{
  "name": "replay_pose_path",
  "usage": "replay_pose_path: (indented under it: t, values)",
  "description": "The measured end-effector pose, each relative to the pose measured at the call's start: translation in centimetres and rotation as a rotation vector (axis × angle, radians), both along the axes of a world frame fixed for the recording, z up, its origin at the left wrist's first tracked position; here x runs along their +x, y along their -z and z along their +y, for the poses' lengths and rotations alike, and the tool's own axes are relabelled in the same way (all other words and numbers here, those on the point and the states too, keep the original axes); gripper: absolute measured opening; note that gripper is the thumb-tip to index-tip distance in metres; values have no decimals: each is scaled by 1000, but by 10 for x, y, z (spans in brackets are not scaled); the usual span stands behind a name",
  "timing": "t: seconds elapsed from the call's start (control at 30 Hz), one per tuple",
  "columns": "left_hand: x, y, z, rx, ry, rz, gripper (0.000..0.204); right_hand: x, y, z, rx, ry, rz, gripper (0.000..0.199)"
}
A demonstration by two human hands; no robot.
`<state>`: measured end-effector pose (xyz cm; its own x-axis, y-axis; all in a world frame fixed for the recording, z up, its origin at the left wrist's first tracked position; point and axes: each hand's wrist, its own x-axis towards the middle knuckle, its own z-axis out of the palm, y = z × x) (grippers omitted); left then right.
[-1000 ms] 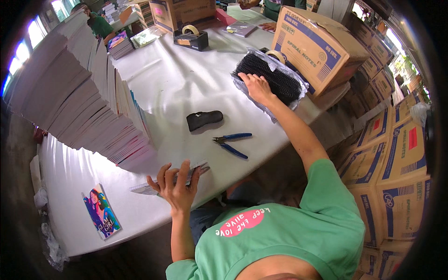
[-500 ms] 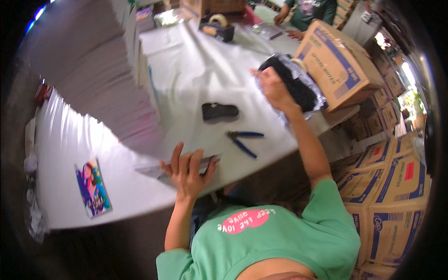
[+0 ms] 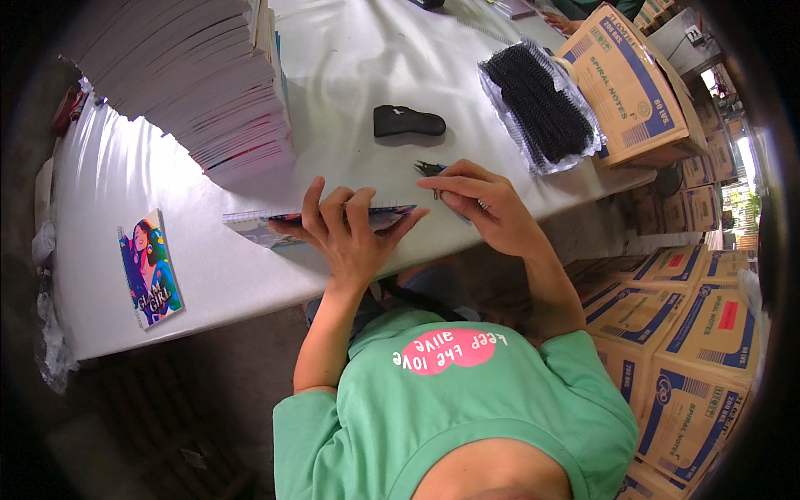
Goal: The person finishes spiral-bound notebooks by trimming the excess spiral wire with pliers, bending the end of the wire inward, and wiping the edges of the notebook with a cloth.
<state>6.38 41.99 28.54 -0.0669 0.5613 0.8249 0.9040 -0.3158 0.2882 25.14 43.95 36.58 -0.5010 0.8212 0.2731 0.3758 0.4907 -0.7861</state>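
My left hand (image 3: pixel 346 229) grips a spiral notebook (image 3: pixel 250 223) that stands on its long edge near the table's front. Its fingers spread over the top, with the thumb along the side. My right hand (image 3: pixel 492 204) is closed in a pinch just right of the notebook. A small dark loop shows at its fingertips, too small to name. Under that hand lie pliers (image 3: pixel 428 168) with dark jaws and blue handles, largely covered by the fingers. Beyond them rests a black shoe-shaped case (image 3: pixel 408 122).
A tall stack of notebooks (image 3: pixel 217 108) rises at the left. One colourful notebook (image 3: pixel 151 271) lies flat at the front left. Black coils (image 3: pixel 542 100) fill an opened plastic wrap beside a carton (image 3: pixel 625 87). More cartons (image 3: pixel 658 325) are piled at the right. Another person's hand (image 3: pixel 560 21) shows at the back.
My right hand has come back from the black coils to the pliers, near the notebook. My left hand still holds the notebook upright. The view has shifted, so table items appear higher.
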Motion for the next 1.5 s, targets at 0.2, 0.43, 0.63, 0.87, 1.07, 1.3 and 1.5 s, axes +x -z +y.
replay_pose_path:
  t: [0.2, 0.43, 0.63, 0.87, 1.07, 1.3, 1.5]
  values:
    - [-7, -2, -6, -86, 27, 60, 50, -7, -2, 12, -212, 2, 126, 15]
    - [-7, 1, -6, -22, 21, 21, 45, -14, -6, 18, -121, -123, -15, 9]
    - [-6, -3, -7, -18, 26, -14, 42, -15, -8, 23, -123, -178, -47, 9]
    - [-6, -2, -10, 21, 61, -33, 40, -12, -10, 24, -556, -176, 7, 10]
    - [-9, -7, -3, -73, 83, -118, 33, -14, -21, 18, 80, -196, -265, 13]
    - [-18, -10, -12, -117, 91, 33, 39, -24, -15, 1, 584, -74, -430, 21]
    - [-27, -18, -12, -137, -6, 63, 52, -22, -2, 2, 469, -6, -489, 22]
